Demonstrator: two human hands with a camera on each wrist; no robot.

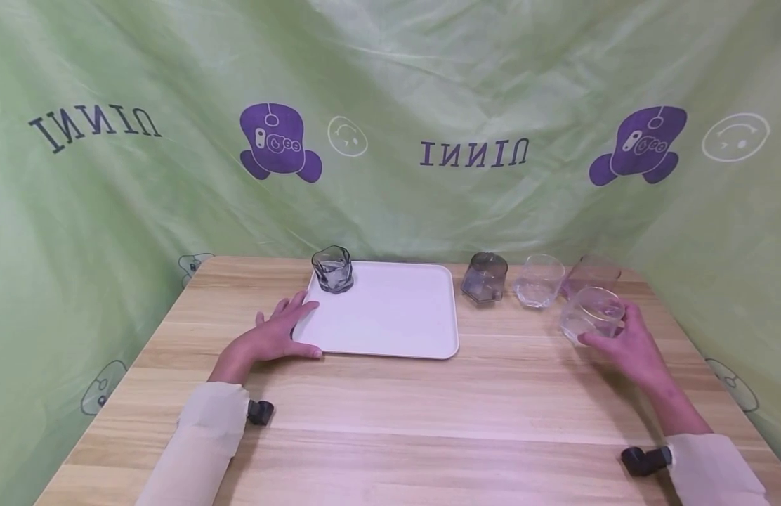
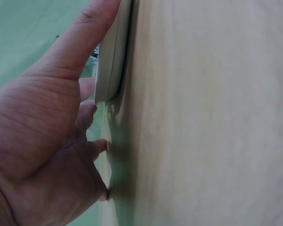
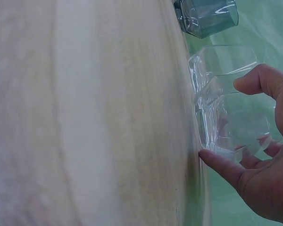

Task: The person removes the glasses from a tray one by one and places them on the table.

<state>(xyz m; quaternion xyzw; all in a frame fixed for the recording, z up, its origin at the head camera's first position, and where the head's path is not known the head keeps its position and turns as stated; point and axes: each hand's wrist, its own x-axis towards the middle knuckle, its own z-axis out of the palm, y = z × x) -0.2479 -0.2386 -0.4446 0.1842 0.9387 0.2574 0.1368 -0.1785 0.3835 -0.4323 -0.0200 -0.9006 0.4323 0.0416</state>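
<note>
My right hand [image 1: 632, 349] grips a clear drinking glass [image 1: 589, 318] by its sides, thumb towards me and fingers round the far side. The right wrist view shows this glass [image 3: 240, 122] upright, its base close to the tabletop. At the near left corner of a white rectangular tray [image 1: 390, 313], my left hand [image 1: 273, 339] is spread, thumb along the front edge and index finger at the left rim. In the left wrist view its other fingertips [image 2: 103, 193] rest on the table. A grey, wavy-sided glass [image 1: 333, 273] stands in the tray's far left corner.
Right of the tray stand a dark grey glass [image 1: 485, 280], another clear glass [image 1: 539, 282] and a pinkish glass [image 1: 594, 273], partly behind the held one. A green printed curtain [image 1: 378, 84] rises behind the wooden table [image 1: 390, 429].
</note>
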